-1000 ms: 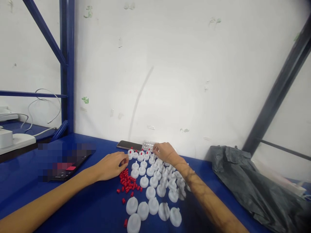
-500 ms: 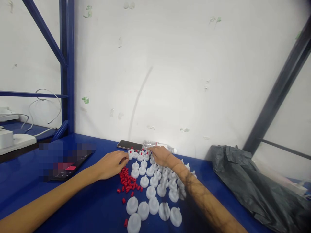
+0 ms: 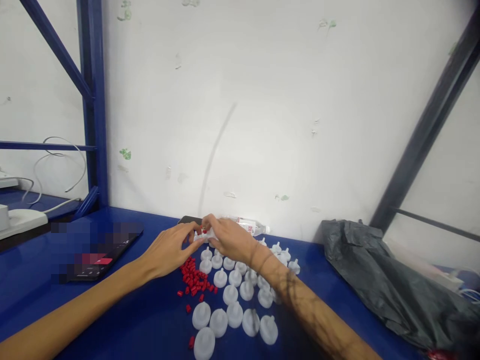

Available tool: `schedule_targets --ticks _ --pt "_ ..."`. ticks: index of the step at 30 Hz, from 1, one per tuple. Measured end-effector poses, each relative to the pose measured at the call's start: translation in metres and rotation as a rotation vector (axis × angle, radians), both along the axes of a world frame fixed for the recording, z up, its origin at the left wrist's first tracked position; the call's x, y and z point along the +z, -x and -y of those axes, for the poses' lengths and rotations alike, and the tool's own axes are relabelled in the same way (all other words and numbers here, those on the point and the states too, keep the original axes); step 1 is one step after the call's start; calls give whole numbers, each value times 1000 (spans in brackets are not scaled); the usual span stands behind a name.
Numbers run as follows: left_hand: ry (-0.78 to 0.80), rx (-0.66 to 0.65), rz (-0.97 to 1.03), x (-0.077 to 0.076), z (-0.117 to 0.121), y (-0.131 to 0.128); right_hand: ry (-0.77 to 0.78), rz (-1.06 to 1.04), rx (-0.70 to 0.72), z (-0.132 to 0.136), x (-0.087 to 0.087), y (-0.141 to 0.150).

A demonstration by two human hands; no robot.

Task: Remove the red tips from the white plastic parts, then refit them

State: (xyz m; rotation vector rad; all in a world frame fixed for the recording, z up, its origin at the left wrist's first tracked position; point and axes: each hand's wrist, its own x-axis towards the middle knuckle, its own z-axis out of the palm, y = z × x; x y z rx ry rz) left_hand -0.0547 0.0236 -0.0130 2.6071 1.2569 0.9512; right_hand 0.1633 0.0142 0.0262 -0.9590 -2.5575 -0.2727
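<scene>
My left hand (image 3: 170, 248) and my right hand (image 3: 230, 238) meet at the back of the blue table, fingers curled towards each other. Between their fingertips are white nozzle caps with red tips (image 3: 204, 231); the fingers partly hide them, so the exact grip is hard to see. Below my left hand lies a loose heap of small red tip caps (image 3: 193, 277). White nozzle caps without red tips (image 3: 230, 294) stand in loose rows under and in front of my right forearm, and several larger-looking ones (image 3: 218, 322) are nearest me.
Behind my hands a dark phone (image 3: 189, 220) and a clear plastic bottle (image 3: 255, 227) lie against the white wall. A black flat device (image 3: 112, 255), partly blurred out, is on the left. A dark plastic bag (image 3: 360, 265) covers the right side. Blue rack posts (image 3: 93, 100) rise at left.
My right hand has moved left to meet my left hand at the red-tipped nozzle caps, uncovering more of the bottle and covering part of the phone. The view has shifted slightly.
</scene>
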Motion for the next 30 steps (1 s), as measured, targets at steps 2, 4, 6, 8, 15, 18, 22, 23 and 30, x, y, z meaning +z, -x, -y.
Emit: schedule_targets --ticks 2,4,6,8,15,18,22,23,30 --pt "-7 5 -21 -1 0 0 2 12 69 6 1 9" --pt "-7 -6 -26 -2 0 0 -4 3 112 10 3 13" --pt "-11 -28 -30 -3 0 1 -8 -11 114 11 5 12" --pt "-15 -38 -28 -5 -1 0 -26 20 84 9 4 10" --pt "151 -47 142 -8 -9 -7 -110 90 -30 -7 -1 -1" --pt "241 -73 215 -4 -8 -5 -134 12 -170 -21 0 -30" --pt "62 38 -15 -1 -5 1 -134 -134 -353 -39 -2 -75" --pt "54 67 -75 -2 -4 2 -123 -158 -373 -42 -4 -81" --pt "107 97 -200 -9 -8 3 -41 -197 -364 -54 -23 -72"
